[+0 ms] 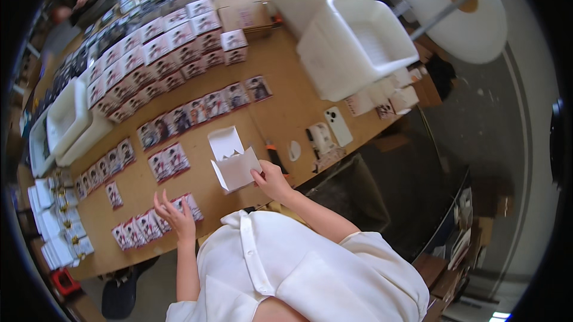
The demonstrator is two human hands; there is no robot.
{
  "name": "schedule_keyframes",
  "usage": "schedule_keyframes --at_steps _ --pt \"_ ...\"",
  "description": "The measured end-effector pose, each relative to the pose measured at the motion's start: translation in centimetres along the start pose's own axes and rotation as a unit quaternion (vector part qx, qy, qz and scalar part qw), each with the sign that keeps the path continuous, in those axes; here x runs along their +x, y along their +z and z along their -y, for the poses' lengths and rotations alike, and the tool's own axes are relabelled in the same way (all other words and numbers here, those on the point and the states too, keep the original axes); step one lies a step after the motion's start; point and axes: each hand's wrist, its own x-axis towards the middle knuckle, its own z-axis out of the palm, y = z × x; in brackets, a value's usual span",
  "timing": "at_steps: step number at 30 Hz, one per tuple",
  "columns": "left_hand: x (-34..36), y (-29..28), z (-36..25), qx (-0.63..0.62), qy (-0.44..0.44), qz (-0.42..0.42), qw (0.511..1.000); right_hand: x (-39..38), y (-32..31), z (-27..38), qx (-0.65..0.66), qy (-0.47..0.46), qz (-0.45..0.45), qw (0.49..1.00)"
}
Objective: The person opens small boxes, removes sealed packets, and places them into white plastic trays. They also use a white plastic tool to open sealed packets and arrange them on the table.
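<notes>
My right hand (273,180) grips the side of a small white cardboard box (234,165), whose top flaps stand up and apart. My left hand (175,214) has its fingers spread, with nothing in it. Just below and around it lies a row of illustrated packets (141,229), some partly hidden by the hand. Farther up the brown table is a pair of overlapping packets (168,161). A longer row of similar packets (199,111) runs behind the open box.
Stacked illustrated boxes (156,49) fill the far left. White plastic tubs (358,47) stand at the far right, near a large white roll (458,11). A phone (338,126) and an orange-and-black cutter (274,156) lie right of the box. White boxes (51,226) pile up at the left edge.
</notes>
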Motion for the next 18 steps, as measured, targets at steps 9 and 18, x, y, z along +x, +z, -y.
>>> schedule_keyframes --at_steps 9,18 --pt "1.5 2.5 -5.6 -0.001 0.055 0.014 0.998 -5.5 -22.5 -4.7 0.165 -0.12 -0.535 0.82" --pt "1.7 4.9 -11.0 0.027 0.078 0.004 0.997 -5.5 -41.0 -15.2 -0.084 0.053 -0.494 0.864"
